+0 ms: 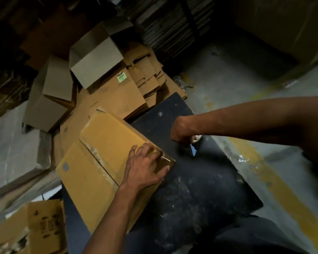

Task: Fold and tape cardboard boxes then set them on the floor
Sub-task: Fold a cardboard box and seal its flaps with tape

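The cardboard box (pixel 106 153) lies on the worktop's (pixel 200 189) left edge, seam running toward the far-left corner. The left hand (pixel 147 165) presses flat on its near-right end; the right hand (pixel 184 131), just beyond, grips a tape dispenser (pixel 195 143).

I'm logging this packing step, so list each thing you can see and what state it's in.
Box: flaps folded shut, lying on the dark board.
Left hand: pressing flat on the box's corner.
Right hand: gripping a tape dispenser above the board.
Open box: assembled, top open, on the pile.
Flat cartons: unfolded, stacked.
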